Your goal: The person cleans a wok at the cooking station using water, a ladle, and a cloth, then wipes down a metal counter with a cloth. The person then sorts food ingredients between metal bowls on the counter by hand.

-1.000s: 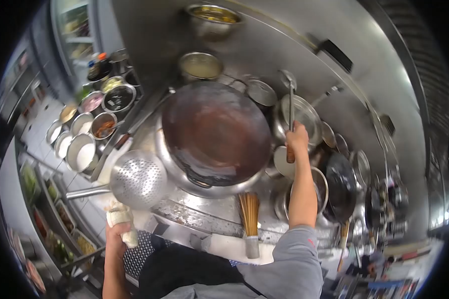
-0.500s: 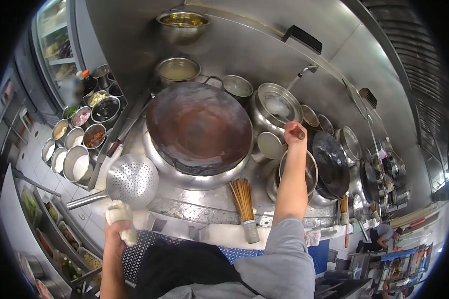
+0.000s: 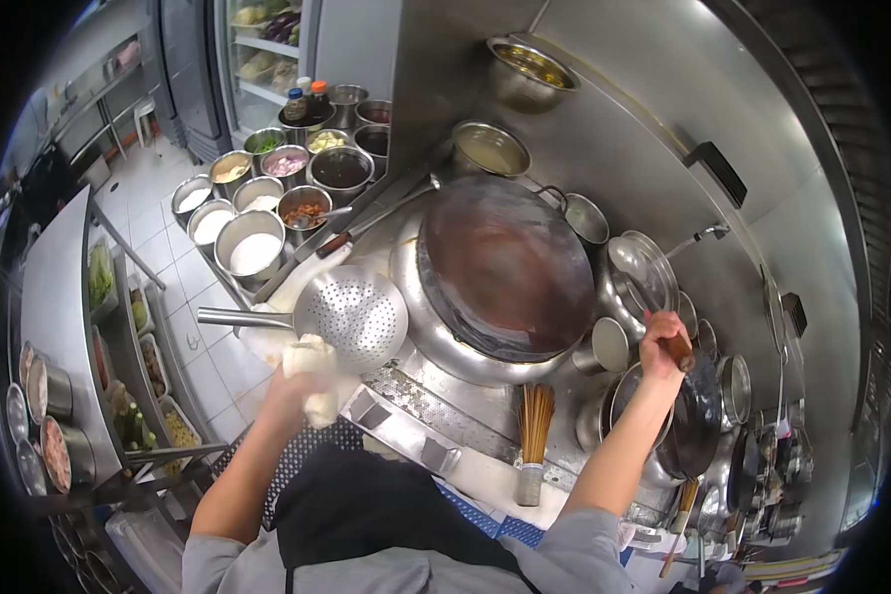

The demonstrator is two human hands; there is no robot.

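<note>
My left hand [image 3: 295, 391], a little blurred, is closed around a bunched white cloth [image 3: 319, 404]. It is near the perforated metal strainer [image 3: 351, 315], whose handle points left. My right hand [image 3: 663, 342] grips the wooden handle of a ladle [image 3: 632, 257]. The ladle's round bowl is over the metal pot [image 3: 663, 259] at the back right, by the faucet. Whether the bowl touches the pot's contents, I cannot tell. Between my hands a large dark wok [image 3: 505, 262] sits tilted on the round steel burner ring [image 3: 406, 272].
A bamboo brush [image 3: 535, 426] lies at the stove's front edge. Several seasoning pots [image 3: 249, 252] stand at the left, with a second ladle [image 3: 337, 243] beside them. A bowl of yellow liquid [image 3: 533, 74] and a pot of cloudy liquid [image 3: 492, 150] are behind the wok. Another wok [image 3: 698, 416] is at right.
The view has swung left, so the stove appears farther right. My right hand now holds the ladle with its bowl raised at the pot's near-left side. The cloth stays in my left hand.
</note>
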